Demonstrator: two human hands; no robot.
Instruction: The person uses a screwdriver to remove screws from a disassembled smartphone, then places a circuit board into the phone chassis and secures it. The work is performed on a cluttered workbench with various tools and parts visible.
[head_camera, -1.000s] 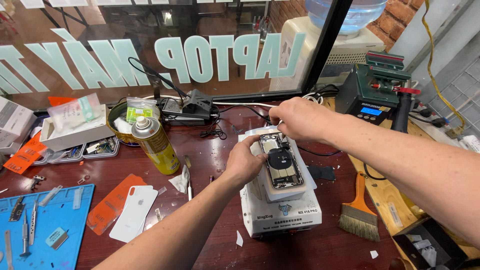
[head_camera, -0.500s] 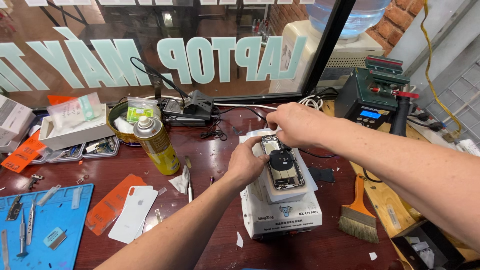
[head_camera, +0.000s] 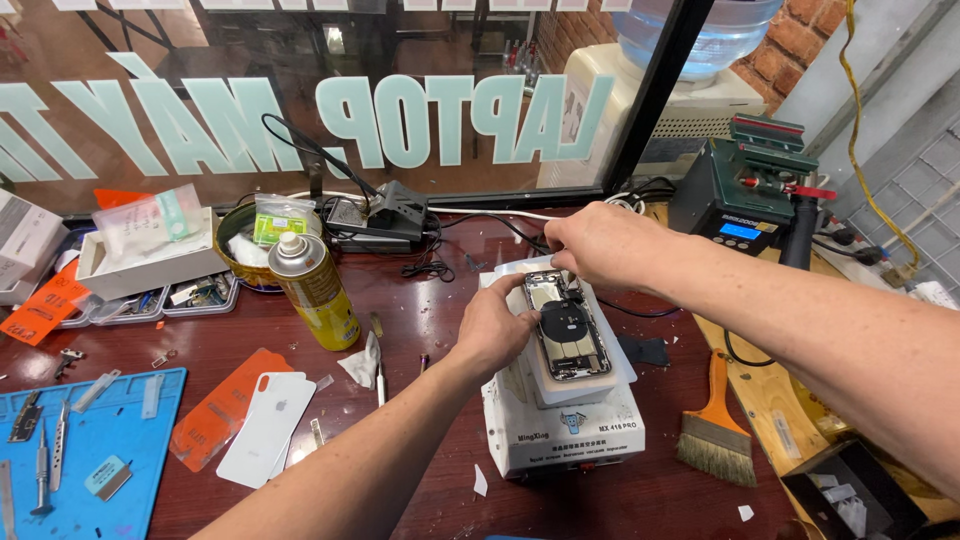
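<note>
Fingers (head_camera: 562, 262) of both hands touch opened phone (head_camera: 566, 325).

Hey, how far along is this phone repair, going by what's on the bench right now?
Done: the phone lies opened on the white machine, its insides showing, and a white back cover sits apart on the table. In hand: the left hand steadies the phone's edge while the right hand works at its top end with its fingertips. Left: the phone is not closed up yet.

table (head_camera: 420, 300): glossy wood | spray can (head_camera: 312, 290): shiny metal | mat (head_camera: 130, 440): matt rubber
</note>
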